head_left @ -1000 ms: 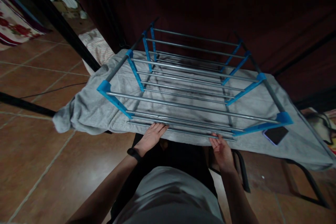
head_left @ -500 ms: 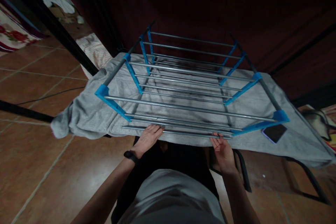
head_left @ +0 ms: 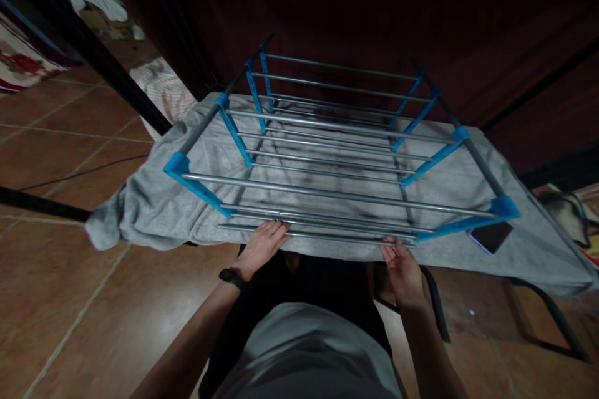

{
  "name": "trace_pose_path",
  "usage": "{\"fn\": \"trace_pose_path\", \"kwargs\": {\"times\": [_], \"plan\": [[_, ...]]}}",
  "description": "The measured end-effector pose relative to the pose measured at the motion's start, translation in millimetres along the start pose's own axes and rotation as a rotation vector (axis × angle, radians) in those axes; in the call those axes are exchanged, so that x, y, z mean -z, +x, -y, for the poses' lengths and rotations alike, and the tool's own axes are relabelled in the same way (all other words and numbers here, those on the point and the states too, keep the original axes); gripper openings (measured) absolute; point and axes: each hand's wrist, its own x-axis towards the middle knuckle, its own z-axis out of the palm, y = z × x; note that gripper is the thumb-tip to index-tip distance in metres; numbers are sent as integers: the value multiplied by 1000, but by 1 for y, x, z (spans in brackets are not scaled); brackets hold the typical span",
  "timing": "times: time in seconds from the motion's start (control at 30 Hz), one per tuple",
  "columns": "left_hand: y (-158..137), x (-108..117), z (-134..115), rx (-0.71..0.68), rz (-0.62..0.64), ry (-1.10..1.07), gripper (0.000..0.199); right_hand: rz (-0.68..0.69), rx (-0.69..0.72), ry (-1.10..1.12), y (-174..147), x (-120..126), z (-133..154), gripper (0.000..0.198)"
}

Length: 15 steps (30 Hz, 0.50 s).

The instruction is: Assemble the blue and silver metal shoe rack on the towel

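A rack of grey metal tubes with blue plastic brackets [head_left: 504,206] lies on the grey blanket in front of me. Along its near side, by the blanket's front edge, runs a loose metal tube [head_left: 337,237]. My left hand [head_left: 262,244] is closed over this tube left of its middle, fingers on top and thumb hidden. Close to the tube's right end, my right hand [head_left: 401,267] grips it between fingers and thumb, palm turned partly up. The tube lies roughly parallel to the rack's lower front rails, a little nearer to me.
A grey blanket [head_left: 154,209] covers the surface under the rack. A dark phone [head_left: 490,237] lies at its right. Dark metal bars [head_left: 47,204] stand at the left, with a thin cable on the tiled floor [head_left: 60,287]. A dark red curtain [head_left: 327,6] hangs behind.
The view has shifted slightly. My right hand has slid a little to the right along the tube; my left hand stays in nearly the same place on it.
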Motion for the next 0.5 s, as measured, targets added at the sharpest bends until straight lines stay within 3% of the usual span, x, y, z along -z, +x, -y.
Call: {"fn": "trace_pose_path", "kwargs": {"times": [0.5], "plan": [[-4,-10,4,-12,-35,42,22,-26,-4,-28,4,5,-6,20]]}}
